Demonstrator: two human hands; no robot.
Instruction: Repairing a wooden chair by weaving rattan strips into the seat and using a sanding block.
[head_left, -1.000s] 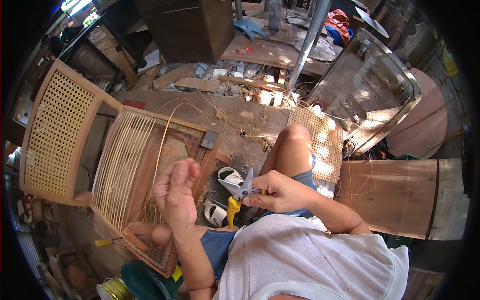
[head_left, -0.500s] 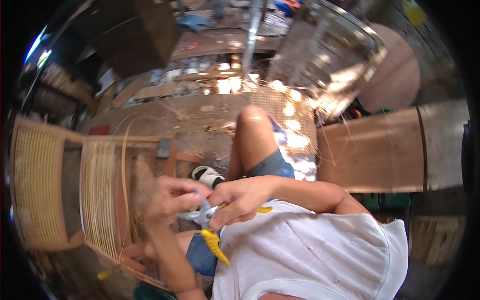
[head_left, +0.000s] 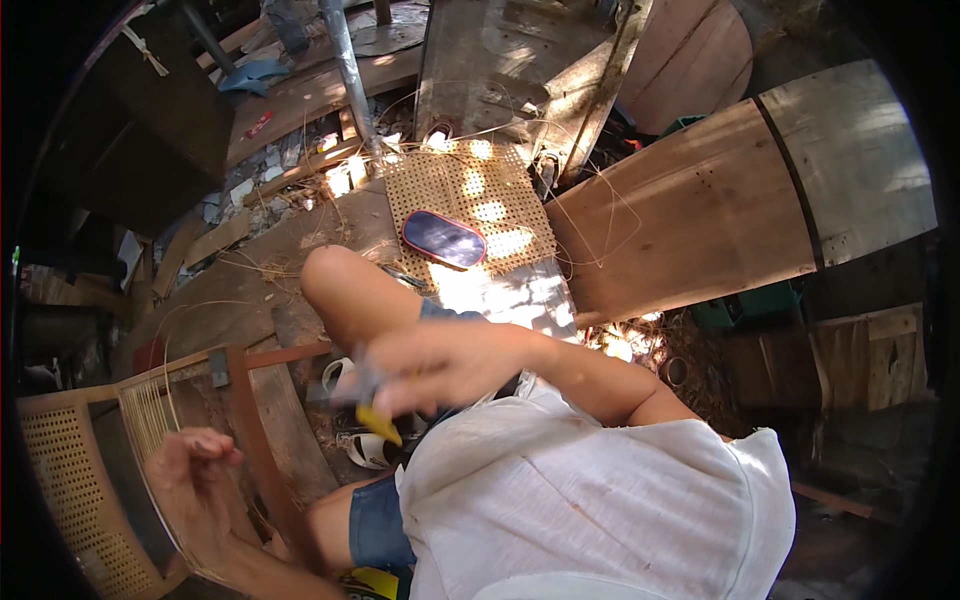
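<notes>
Yellow-handled tool (head_left: 381,425) in curled right fingers (head_left: 404,393)

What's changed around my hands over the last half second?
The view has swung right, so the chair sits further left in the picture. Your left hand has moved left, away from the yellow-handled tool; whether it holds anything is unclear. The dark, red-rimmed oval thing, partly hidden behind your knee before, now shows whole. Your right hand still grips the tool.

Two hands (head_left: 445,365), one yellow-handled tool (head_left: 380,424) in the right fingers (head_left: 385,399), one chair (head_left: 75,480) beside the left fingers (head_left: 212,444), two sandals (head_left: 368,452), one cane sheet (head_left: 515,205).
</notes>
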